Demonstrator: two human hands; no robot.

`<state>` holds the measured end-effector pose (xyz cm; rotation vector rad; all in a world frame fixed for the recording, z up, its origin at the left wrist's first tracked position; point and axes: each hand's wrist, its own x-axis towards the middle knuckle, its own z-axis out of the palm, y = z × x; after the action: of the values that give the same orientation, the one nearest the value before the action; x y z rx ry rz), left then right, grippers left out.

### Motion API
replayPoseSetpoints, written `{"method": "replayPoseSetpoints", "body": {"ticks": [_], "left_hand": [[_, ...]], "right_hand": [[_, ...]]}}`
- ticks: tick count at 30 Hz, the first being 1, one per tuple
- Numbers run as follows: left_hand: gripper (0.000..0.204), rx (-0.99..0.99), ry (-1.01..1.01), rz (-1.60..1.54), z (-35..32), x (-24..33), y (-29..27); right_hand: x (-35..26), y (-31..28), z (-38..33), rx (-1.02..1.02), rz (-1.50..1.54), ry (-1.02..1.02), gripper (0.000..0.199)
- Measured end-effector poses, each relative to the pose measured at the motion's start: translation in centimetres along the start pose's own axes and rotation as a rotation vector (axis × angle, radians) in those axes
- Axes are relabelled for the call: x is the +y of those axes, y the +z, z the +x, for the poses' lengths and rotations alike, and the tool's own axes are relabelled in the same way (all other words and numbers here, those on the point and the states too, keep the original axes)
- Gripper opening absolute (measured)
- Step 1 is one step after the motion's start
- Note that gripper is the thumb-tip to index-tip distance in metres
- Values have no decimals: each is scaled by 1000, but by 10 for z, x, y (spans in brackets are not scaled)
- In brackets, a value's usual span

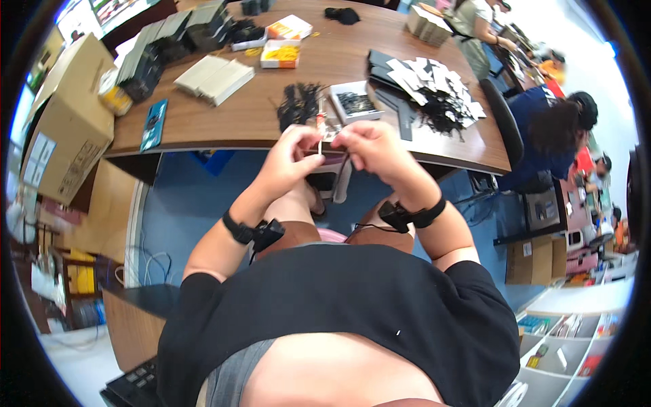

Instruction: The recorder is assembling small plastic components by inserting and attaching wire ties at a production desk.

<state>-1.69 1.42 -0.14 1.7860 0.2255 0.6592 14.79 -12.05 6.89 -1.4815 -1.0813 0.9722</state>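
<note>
Both hands are raised close together at the near edge of the brown table (224, 122). My left hand (285, 159) is closed in a pinch on a thin white strip (320, 146), with a small red and white piece (321, 121) just above it. To its right, my right hand (380, 148) pinches a thin dark cord (344, 165) that hangs below the fingers. Beyond the hands lie a pile of black cords (298, 103) and a white box (371, 113) with dark thin pieces inside. Whether strip and cord are joined is too small to tell.
White tags with black strings (441, 95) are heaped at the right. Stacked grey cards (215, 78), a box of yellow pieces (280, 55) and a teal packet (154, 123) lie leftward. A large carton (71, 122) stands at far left. A person in dark blue (542, 129) sits at right.
</note>
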Motion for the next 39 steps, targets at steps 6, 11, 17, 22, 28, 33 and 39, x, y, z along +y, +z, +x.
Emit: {"method": "replayPoseSetpoints", "body": {"ticks": [6, 11, 17, 22, 28, 33, 39], "left_hand": [[47, -339, -91, -568, 7, 3, 32], [27, -293, -254, -726, 5, 6, 34], [19, -290, -260, -456, 4, 24, 25], [21, -336, -186, -239, 11, 42, 20], [25, -367, -278, -340, 16, 47, 29], [23, -417, -277, -62, 28, 49, 36], [22, -382, -289, 39, 40, 66, 38]], "right_hand": [[-30, -7, 2, -212, 322, 61, 21], [-28, -19, -1, 48, 22, -43, 19], [-11, -33, 0, 713, -498, -828, 16], [9, -44, -10, 317, 811, -339, 19], [11, -48, -23, 33, 533, -184, 15], [2, -41, -34, 127, -277, -178, 13], [11, -71, -38, 207, -242, -146, 15]]}}
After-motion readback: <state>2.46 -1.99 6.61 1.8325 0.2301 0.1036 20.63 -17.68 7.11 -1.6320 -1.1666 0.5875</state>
